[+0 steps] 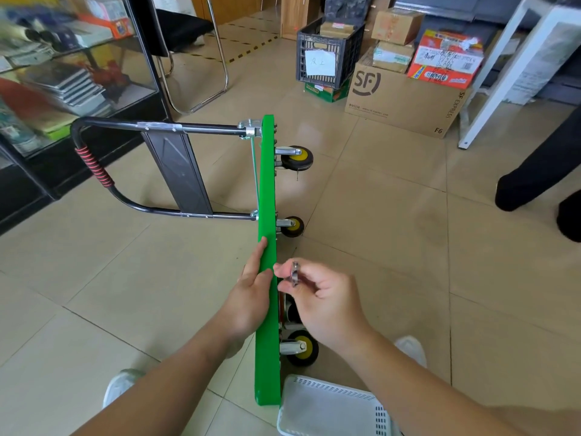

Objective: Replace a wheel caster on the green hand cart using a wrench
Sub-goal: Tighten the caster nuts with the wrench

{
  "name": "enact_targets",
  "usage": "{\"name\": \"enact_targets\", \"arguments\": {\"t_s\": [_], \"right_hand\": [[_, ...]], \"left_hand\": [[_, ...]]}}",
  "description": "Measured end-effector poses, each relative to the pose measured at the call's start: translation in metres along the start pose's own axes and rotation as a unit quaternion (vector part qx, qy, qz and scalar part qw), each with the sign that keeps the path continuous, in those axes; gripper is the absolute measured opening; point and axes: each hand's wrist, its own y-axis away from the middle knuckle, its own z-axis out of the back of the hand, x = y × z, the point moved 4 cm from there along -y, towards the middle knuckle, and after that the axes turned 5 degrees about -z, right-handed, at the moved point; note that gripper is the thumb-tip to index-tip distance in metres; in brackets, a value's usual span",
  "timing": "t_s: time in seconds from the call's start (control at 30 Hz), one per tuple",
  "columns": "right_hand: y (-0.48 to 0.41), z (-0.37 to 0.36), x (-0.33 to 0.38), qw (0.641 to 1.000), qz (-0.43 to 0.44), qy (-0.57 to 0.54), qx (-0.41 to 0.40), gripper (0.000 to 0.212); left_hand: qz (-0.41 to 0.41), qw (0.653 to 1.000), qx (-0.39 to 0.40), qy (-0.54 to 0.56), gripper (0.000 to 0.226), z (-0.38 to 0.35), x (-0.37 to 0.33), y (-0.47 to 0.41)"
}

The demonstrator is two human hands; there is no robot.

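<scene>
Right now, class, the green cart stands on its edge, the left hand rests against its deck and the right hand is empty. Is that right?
No. In the head view the right hand is not empty: it pinches a small metal tool. The green cart does stand on edge, the left hand against its deck.

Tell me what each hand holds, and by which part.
Right hand pinches a small metal tool, likely the wrench, near its end. Left hand holds nothing; it presses flat against the green deck.

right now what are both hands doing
Left hand: open, fingers flat against the green cart deck.
Right hand: pinching a small metal piece.
</scene>
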Motion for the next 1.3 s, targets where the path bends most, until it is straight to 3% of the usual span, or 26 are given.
{"name": "enact_targets", "arguments": {"t_s": [0.27,0.43,0.63,0.87,0.97,1.13,1.3], "right_hand": [[-0.013,-0.007,0.001,0.995,0.073,0.073,-0.008,0.022],[-0.019,-0.010,-0.001,0.996,0.049,0.071,0.023,0.022],[-0.052,-0.012,0.001,0.993,-0.114,0.025,0.024,0.040],[-0.115,-0.022,-0.015,0.959,-0.282,0.016,0.022,0.019],[-0.120,-0.022,-0.023,0.949,-0.312,0.020,0.044,0.017],[-0.119,-0.007,-0.005,0.958,-0.280,-0.051,0.037,0.010],[-0.092,0.009,0.025,0.985,-0.158,-0.041,0.056,0.016]], "left_hand": [[-0.029,0.999,-0.022,-0.031,0.051,-0.003,0.009,0.000],[-0.050,0.997,-0.027,-0.041,0.049,-0.001,0.011,-0.001],[-0.051,0.995,-0.035,-0.074,0.053,-0.006,0.010,-0.003],[-0.053,0.996,-0.023,-0.075,0.055,-0.007,0.007,-0.001],[-0.051,0.996,-0.022,-0.070,0.055,-0.006,0.004,0.000],[-0.035,0.997,-0.026,-0.066,0.056,-0.006,0.005,0.000],[-0.027,0.997,-0.029,-0.068,0.055,-0.006,0.004,0.000]]}}
